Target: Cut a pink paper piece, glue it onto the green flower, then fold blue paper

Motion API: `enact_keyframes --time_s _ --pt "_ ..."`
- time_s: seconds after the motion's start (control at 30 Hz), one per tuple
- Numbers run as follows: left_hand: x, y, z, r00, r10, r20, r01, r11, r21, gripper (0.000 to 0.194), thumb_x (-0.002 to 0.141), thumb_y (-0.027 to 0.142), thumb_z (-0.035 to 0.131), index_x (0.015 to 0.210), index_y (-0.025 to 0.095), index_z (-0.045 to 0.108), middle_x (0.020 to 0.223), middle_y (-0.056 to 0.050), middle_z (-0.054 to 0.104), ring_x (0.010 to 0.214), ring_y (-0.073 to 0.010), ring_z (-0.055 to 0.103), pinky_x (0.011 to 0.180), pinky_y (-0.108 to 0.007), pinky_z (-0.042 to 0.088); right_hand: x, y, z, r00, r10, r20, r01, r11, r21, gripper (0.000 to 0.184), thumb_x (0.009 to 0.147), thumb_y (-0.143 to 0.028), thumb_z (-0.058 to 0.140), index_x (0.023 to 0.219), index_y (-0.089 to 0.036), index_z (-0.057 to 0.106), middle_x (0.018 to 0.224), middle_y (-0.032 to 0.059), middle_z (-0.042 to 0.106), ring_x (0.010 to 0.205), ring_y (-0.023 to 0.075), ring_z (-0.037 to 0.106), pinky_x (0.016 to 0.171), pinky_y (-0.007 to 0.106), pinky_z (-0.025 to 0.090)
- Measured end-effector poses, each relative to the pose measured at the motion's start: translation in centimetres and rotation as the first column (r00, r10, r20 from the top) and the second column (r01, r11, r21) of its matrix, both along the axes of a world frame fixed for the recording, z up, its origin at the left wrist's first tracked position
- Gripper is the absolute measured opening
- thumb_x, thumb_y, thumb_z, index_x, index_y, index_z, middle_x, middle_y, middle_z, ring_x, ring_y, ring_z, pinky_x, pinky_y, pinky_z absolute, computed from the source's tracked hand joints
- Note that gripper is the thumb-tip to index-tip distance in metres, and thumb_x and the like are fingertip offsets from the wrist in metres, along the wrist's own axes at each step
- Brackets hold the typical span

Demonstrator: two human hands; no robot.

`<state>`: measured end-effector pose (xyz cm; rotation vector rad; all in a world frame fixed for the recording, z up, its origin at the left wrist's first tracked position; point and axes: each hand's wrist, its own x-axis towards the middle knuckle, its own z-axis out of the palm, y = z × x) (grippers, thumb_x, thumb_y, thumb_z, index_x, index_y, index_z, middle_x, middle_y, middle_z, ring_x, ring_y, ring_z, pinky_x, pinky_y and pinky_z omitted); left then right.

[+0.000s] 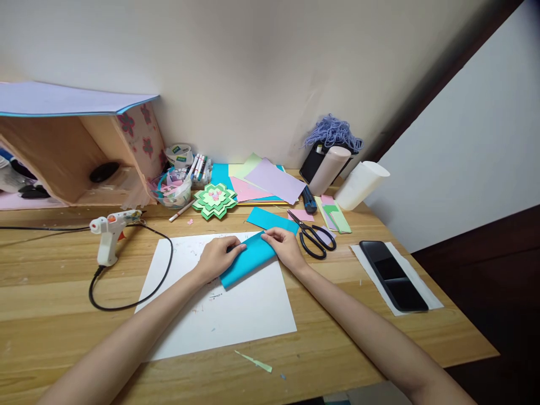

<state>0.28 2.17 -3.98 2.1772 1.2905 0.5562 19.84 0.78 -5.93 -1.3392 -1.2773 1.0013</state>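
A folded sheet of blue paper (247,263) is held at a slant over a white sheet (248,312) on the wooden table. My left hand (218,257) grips its left part, thumb on top and the other fingers partly hidden. At the upper right corner, my right hand (284,246) pinches the same paper between thumb and fingers. Just behind it lies another blue paper strip (270,218). Black-handled scissors (314,239) rest to the right of my right hand. Small dark marks and scraps dot the white sheet.
A white glue gun (110,236) stands at left, its black cord looping onto the white sheet. Behind are a layered green paper flower (214,201), coloured papers (270,183), and a tub of scraps (172,194). A phone (394,275) lies at right, near two paper rolls (360,185).
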Motion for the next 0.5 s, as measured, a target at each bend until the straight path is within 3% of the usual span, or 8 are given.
enact_keyframes --time_s 0.13,0.23,0.37,0.5 --pt "0.1 0.0 0.3 0.991 -0.101 -0.085 0.1 0.995 -0.014 0.031 0.084 0.04 0.039 0.067 0.02 0.055 0.064 0.001 0.059 0.061 -0.0156 0.051 0.054 -0.025 0.029 0.1 0.1 -0.3 0.999 0.03 -0.028 -0.03 1.0 -0.006 0.021 0.068 -0.036 0.065 0.073 -0.016 0.063 0.073 0.0025 0.064 0.07 0.0159 0.058 0.065 0.026 0.043" --pt "0.1 0.0 0.3 0.99 -0.109 -0.088 0.107 0.994 -0.026 0.031 0.085 0.039 0.037 0.066 0.021 0.053 0.065 0.0 0.058 0.062 -0.0159 0.051 0.055 -0.025 0.029 0.2 0.1 -0.2 0.997 0.05 -0.053 -0.05 0.999 -0.003 0.021 0.067 -0.036 0.067 0.072 -0.016 0.063 0.072 0.0017 0.063 0.068 0.0151 0.057 0.064 0.025 0.042" --pt "0.4 -0.5 0.0 0.999 -0.032 0.022 0.032 0.999 0.004 0.03 0.087 0.038 0.035 0.069 0.02 0.052 0.067 0.0 0.058 0.063 -0.0157 0.052 0.057 -0.025 0.032 0.2 0.0 0.2 0.981 0.068 -0.179 -0.072 0.997 -0.016 0.025 0.074 -0.042 0.059 0.074 -0.017 0.062 0.07 0.0001 0.061 0.066 0.0134 0.056 0.061 0.024 0.042" --pt "0.8 -1.6 -0.1 0.976 0.125 0.178 -0.141 0.987 0.08 0.029 0.088 0.037 0.034 0.073 0.02 0.051 0.065 0.0 0.056 0.06 -0.0143 0.051 0.057 -0.024 0.033 -0.5 -0.9 0.6 0.906 0.217 -0.363 -0.269 0.958 -0.098 0.031 0.069 -0.046 0.064 0.078 -0.017 0.061 0.073 0.0014 0.064 0.068 0.0159 0.059 0.064 0.028 0.047"
